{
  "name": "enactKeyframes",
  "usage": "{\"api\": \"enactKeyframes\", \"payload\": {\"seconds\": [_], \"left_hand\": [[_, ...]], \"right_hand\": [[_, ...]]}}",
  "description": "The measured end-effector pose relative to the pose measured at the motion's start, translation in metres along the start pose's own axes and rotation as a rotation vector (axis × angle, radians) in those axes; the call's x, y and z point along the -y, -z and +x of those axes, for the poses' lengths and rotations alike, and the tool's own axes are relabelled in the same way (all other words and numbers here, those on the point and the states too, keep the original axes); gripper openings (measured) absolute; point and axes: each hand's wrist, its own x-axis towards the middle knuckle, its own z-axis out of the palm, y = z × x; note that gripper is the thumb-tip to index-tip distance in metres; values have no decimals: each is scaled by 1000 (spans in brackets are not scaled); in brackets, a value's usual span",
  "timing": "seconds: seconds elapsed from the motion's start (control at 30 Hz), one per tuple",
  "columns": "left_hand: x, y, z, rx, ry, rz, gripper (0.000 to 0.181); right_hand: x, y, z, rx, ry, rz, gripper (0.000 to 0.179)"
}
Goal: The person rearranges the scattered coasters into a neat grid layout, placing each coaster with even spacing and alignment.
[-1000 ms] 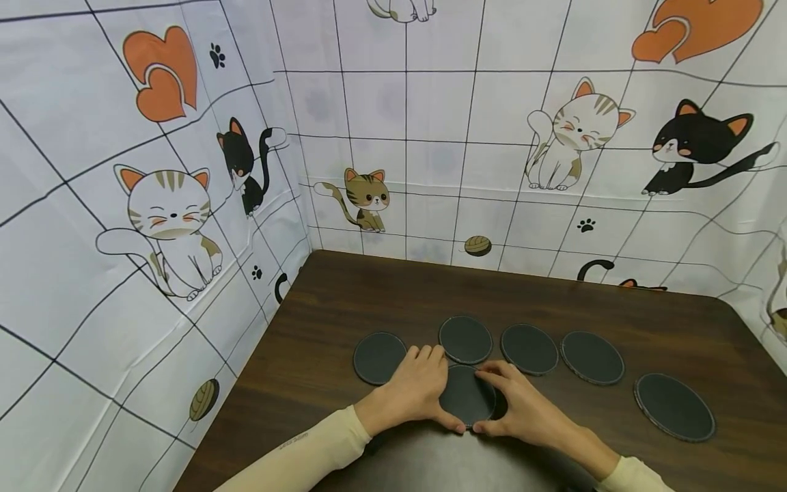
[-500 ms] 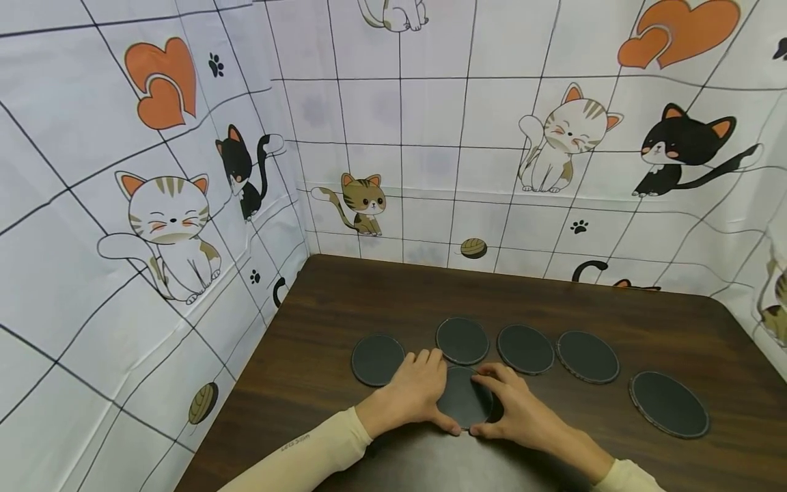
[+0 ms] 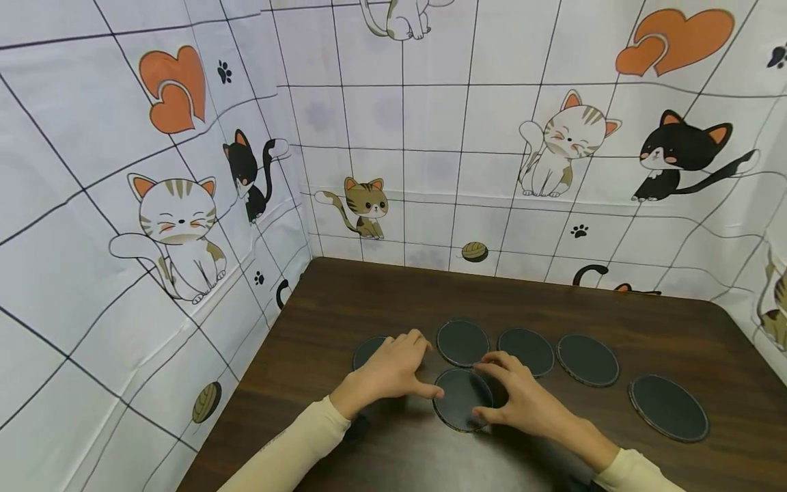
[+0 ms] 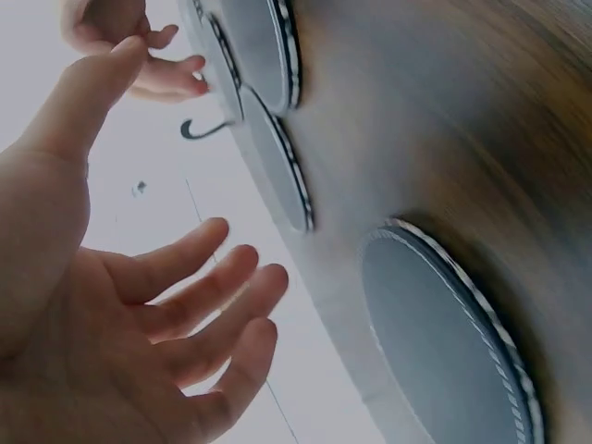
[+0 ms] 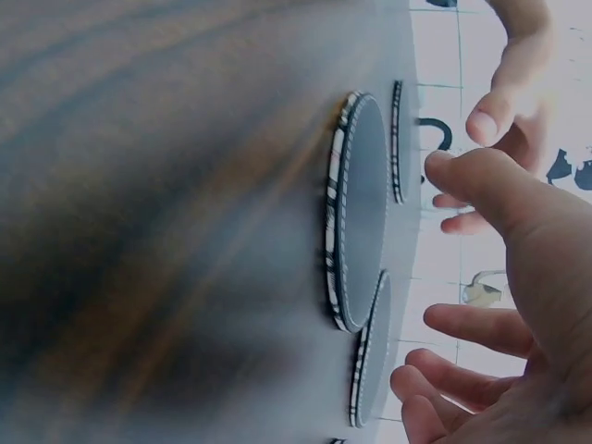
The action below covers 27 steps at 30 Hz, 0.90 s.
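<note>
A dark round coaster (image 3: 458,403) with a stitched edge lies flat on the table between the two hands. My left hand (image 3: 393,369) is spread just left of it, overlapping a second coaster (image 3: 366,352) in the head view. Its fingers are relaxed and hold nothing, with thumb and fingertips apart from the coasters in the left wrist view. My right hand (image 3: 522,400) hovers at the middle coaster's right side, thumb and fingers loosely bent and holding nothing. From the right wrist, that coaster (image 5: 365,213) shows a gap to the fingers.
Behind the middle coaster, further coasters form a loose row: one at the back (image 3: 463,343), one right of it (image 3: 527,351), another (image 3: 588,360), and one at far right (image 3: 669,408). The brown wooden table (image 3: 381,294) meets a cat-print sheet (image 3: 430,164) behind and at left.
Both hands held the middle coaster's rim earlier. Now the left hand has let go and moved left and up, and the right fingers have loosened off it. The coaster stays in place.
</note>
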Motion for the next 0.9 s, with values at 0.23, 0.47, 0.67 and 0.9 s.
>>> {"api": "enactKeyframes", "payload": {"seconds": [0.23, 0.47, 0.67, 0.9], "left_hand": [[15, -1, -10, -82, 32, -126, 77], [29, 4, -16, -95, 93, -124, 83], [44, 9, -24, -106, 145, -141, 85], [67, 10, -41, -92, 206, -136, 90]], "right_hand": [[0, 1, 10, -14, -25, 36, 67], [13, -3, 32, 9, -10, 38, 69], [24, -6, 55, 28, 20, 35, 73], [35, -17, 85, 57, 52, 9, 80]]}}
